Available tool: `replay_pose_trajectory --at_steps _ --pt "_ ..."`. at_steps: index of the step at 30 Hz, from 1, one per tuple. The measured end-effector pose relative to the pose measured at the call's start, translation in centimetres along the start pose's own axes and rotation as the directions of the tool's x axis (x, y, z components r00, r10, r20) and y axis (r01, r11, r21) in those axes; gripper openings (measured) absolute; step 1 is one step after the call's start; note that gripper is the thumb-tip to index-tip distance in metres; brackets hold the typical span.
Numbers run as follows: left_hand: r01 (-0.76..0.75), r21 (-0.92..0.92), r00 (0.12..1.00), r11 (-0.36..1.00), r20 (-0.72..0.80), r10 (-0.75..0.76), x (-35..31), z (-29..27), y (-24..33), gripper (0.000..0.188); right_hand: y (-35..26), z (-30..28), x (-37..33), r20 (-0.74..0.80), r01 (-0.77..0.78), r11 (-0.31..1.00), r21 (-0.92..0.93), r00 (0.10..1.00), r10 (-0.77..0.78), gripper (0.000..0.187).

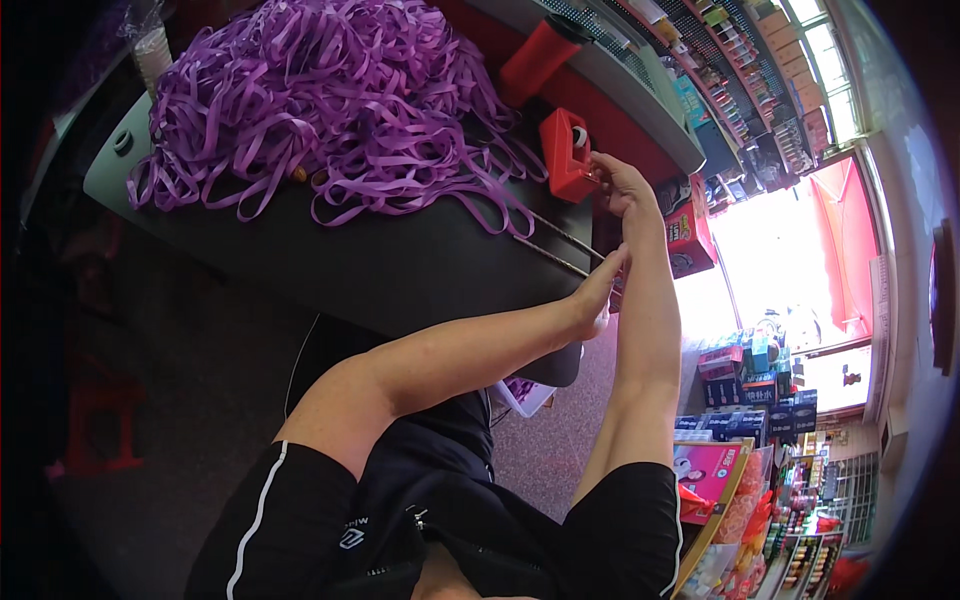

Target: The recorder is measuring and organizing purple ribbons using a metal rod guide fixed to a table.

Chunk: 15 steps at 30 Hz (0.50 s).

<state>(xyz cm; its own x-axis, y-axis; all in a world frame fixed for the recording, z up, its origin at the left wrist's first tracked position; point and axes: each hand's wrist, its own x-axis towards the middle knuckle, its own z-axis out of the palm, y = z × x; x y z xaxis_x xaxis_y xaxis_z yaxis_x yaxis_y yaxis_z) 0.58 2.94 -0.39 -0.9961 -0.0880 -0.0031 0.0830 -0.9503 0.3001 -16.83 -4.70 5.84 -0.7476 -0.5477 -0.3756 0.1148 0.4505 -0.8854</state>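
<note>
A large tangled heap of purple ribbon lanyards covers much of the dark table. Two narrow dark straps run straight from the heap's right edge to my left hand. That hand appears closed on them, though my right forearm hides part of its fingers. Farther off, my right hand touches the near end of a red tape dispenser with bent, pinched fingers. Whatever lies between those fingertips is too small to make out. A roll of tape sits in the dispenser.
Behind the dispenser stands a red tumbler with a black lid. Stacked cups are at the far left, near a round hole in the tabletop. Below the table's right end is a white bin. Stacked boxes and shelves line the right.
</note>
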Motion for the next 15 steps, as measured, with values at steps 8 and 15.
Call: replay_pose_trajectory --at_steps 8,15 --pt "0.114 0.153 0.988 0.982 0.088 -0.128 -0.9 -0.3 1.2 0.110 -1.5 -1.3 -5.1 0.059 0.042 0.999 0.012 0.997 -0.042 0.012" --pt "0.049 0.090 0.993 0.995 0.107 -0.058 -0.9 0.2 0.7 0.092 2.1 -1.4 -5.1 0.130 -0.018 0.999 0.045 0.991 0.012 0.011"
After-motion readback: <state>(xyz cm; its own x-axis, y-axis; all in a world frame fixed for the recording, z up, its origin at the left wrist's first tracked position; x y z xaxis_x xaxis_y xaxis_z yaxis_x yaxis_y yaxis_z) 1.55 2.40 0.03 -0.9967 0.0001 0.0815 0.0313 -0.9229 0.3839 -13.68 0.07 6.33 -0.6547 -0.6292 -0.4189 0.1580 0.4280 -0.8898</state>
